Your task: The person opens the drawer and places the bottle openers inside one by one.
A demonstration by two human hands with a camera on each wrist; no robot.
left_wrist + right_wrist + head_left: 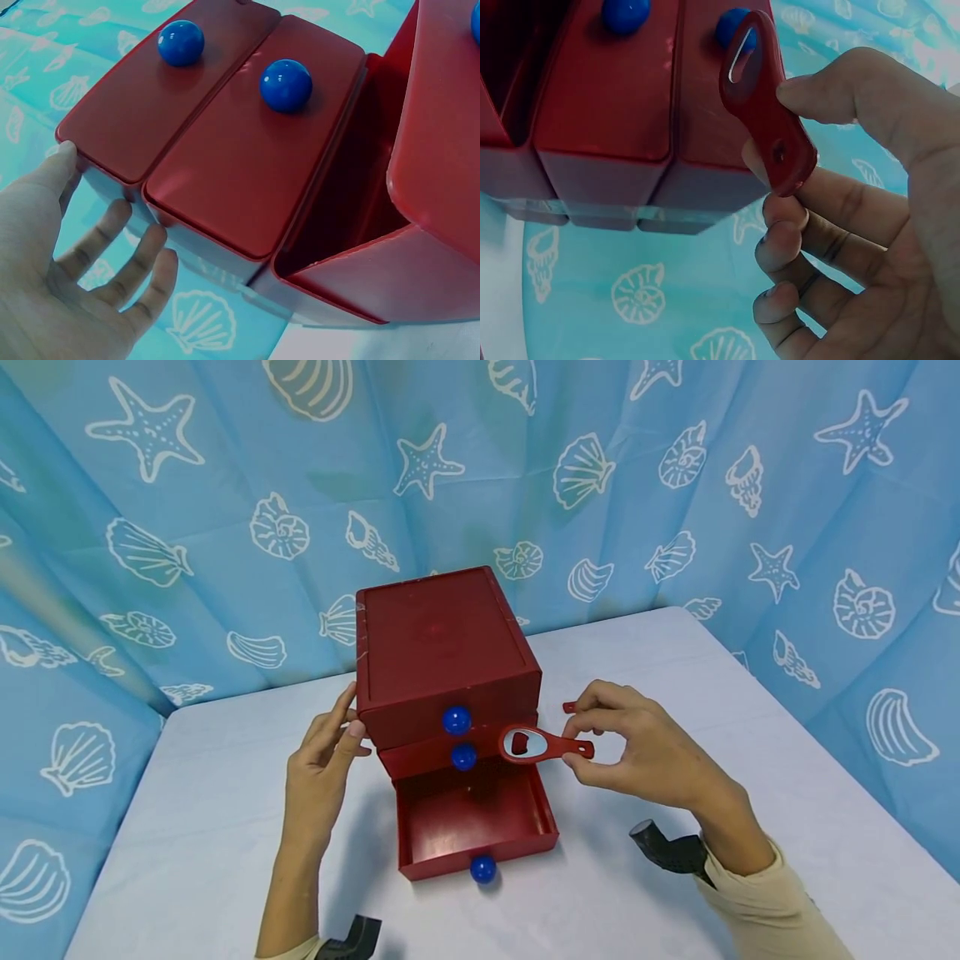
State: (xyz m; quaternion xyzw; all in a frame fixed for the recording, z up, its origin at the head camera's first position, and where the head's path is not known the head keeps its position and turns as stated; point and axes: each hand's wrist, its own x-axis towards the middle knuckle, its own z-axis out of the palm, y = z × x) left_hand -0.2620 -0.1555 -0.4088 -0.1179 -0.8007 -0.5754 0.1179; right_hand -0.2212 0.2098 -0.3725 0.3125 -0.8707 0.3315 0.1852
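- Pinching a red bottle opener [555,747] in the right hand [641,745], thumb-to-finger
- Just touching the red drawer unit [446,643] with a loosely spread left hand [318,768], gripping nothing

The drawer cabinet [450,639] stands on the table [217,793], before the curtain [480,518].

Blue seashell-print curtain [480,514] behind and beside a white-covered table [750,735]

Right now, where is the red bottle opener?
In the head view, the red bottle opener is pinched in the right hand, just right of the middle blue knob on the red drawer unit.
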